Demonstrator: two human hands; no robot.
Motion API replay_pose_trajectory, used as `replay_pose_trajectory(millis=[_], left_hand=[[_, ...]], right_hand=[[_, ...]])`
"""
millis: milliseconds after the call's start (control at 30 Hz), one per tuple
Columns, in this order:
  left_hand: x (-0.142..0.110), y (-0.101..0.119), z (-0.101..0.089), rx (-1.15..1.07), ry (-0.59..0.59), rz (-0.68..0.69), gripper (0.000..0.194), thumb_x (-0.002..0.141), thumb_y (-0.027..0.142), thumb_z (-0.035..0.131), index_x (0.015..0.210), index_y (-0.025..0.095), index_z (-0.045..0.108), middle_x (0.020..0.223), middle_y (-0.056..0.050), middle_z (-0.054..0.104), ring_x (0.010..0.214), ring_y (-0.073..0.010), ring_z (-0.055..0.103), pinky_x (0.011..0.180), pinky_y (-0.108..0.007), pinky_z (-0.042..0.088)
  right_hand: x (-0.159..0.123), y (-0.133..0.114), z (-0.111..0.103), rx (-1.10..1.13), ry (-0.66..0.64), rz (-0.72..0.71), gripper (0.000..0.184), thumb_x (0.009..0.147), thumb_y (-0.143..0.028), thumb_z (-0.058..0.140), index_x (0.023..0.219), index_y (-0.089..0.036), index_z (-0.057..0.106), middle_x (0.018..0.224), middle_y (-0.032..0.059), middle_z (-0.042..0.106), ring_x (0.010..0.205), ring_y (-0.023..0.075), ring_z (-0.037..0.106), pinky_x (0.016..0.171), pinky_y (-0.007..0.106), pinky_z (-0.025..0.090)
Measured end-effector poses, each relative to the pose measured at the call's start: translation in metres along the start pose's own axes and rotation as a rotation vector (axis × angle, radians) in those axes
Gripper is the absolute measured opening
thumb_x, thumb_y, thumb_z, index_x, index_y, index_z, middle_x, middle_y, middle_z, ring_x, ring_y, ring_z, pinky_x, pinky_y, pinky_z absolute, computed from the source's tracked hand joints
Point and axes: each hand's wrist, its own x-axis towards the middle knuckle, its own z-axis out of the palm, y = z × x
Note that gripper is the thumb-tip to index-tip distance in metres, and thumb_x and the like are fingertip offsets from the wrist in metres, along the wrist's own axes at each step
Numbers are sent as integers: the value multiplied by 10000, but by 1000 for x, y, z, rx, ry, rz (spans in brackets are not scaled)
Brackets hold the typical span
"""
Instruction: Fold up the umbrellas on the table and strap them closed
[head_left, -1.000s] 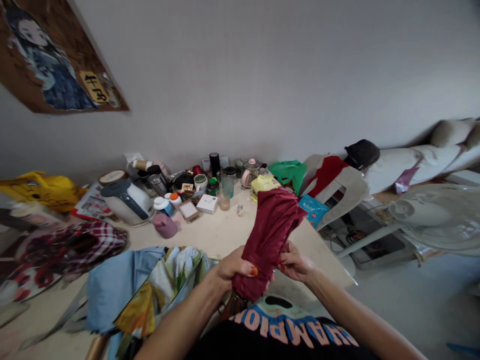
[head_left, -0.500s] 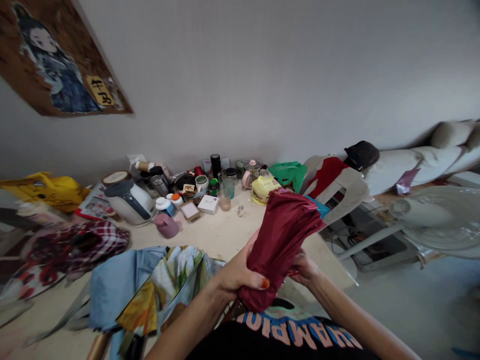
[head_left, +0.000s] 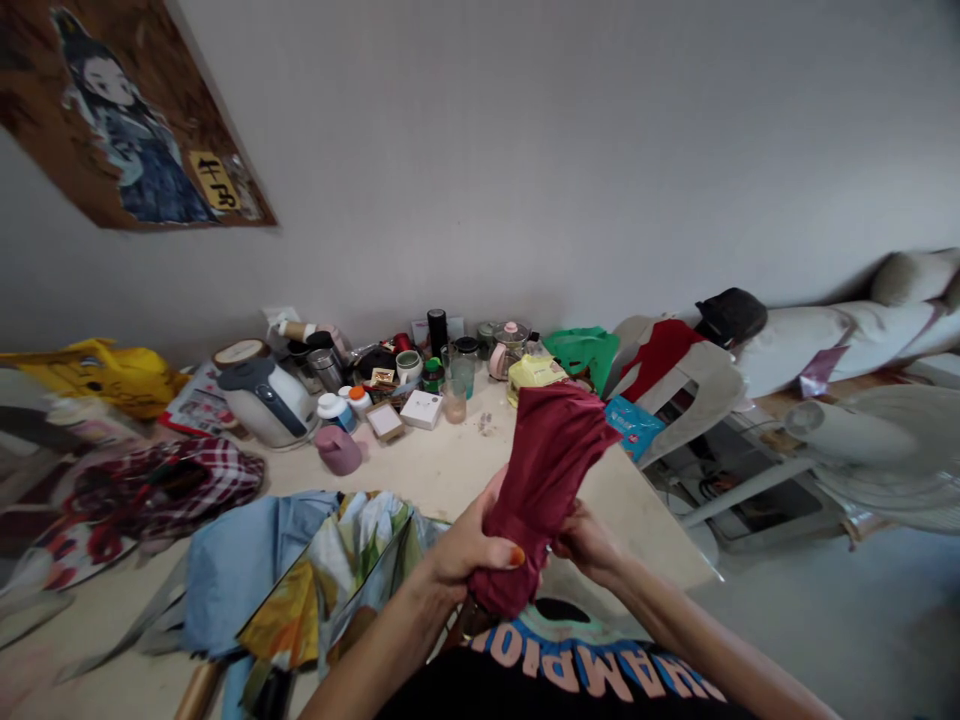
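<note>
A folded dark red umbrella (head_left: 546, 460) is held upright in front of my chest, its canopy bunched in loose folds. My left hand (head_left: 469, 545) is wrapped round its lower part, thumb across the fabric. My right hand (head_left: 585, 540) grips the same lower part from the right side, fingers closed against the cloth. A second umbrella (head_left: 300, 570), light blue with a yellow and white flower print, lies half collapsed on the beige table (head_left: 442, 470) just left of my hands.
Along the wall stand a white kettle (head_left: 266, 400), a pink cup (head_left: 335, 450), jars, glasses and small boxes. Plaid cloth (head_left: 161, 485) lies left. To the right are a chair (head_left: 675, 385) with clothes, a white fan (head_left: 870, 445) and a sofa (head_left: 840, 325).
The red umbrella swung right and back towards upright between my hands. My left hand shifted its grip on the lower canopy. The view drifted slightly.
</note>
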Motion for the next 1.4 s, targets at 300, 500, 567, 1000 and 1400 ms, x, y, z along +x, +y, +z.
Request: replay_pose_trajectory(millis=[300, 500, 567, 1000, 1400], left_hand=[[14, 2, -46, 36, 21, -67, 534, 550, 304, 793, 995, 80, 600, 766, -98, 682, 601, -185, 649, 543, -287, 538], [26, 2, -59, 42, 86, -56, 500, 534, 280, 789, 953, 73, 612, 757, -95, 680, 594, -158, 632, 549, -259, 518], [34, 3, -65, 54, 140, -29, 483, 532, 283, 776, 931, 70, 609, 749, -101, 683, 591, -162, 632, 547, -262, 513], [60, 15, -55, 180, 225, 172, 523, 539, 282, 785, 984, 81, 597, 756, -57, 653, 586, -118, 564, 544, -234, 423], [59, 17, -49, 234, 244, 214, 551, 562, 296, 789, 1036, 70, 623, 847, -87, 658, 651, -122, 553, 581, -233, 408]], right_hand=[[-20, -49, 1, -418, 128, -67, 352, 743, -476, 615, 592, -162, 572, 476, -41, 446, 437, 68, 311, 426, 228, 192], [-10, -53, 4, -451, 115, -130, 341, 754, -461, 567, 586, -164, 577, 459, -43, 437, 447, 80, 331, 445, 235, 227], [-3, -55, 7, -415, 106, -176, 334, 752, -461, 570, 600, -164, 580, 461, -49, 421, 452, 80, 320, 448, 236, 215], [25, -71, 17, -278, 41, -231, 390, 775, -532, 569, 638, -169, 530, 491, -63, 381, 455, 68, 244, 451, 237, 150], [26, -75, 15, -489, 80, -305, 357, 833, -434, 485, 571, -199, 419, 514, -56, 345, 487, 86, 268, 464, 239, 203]])
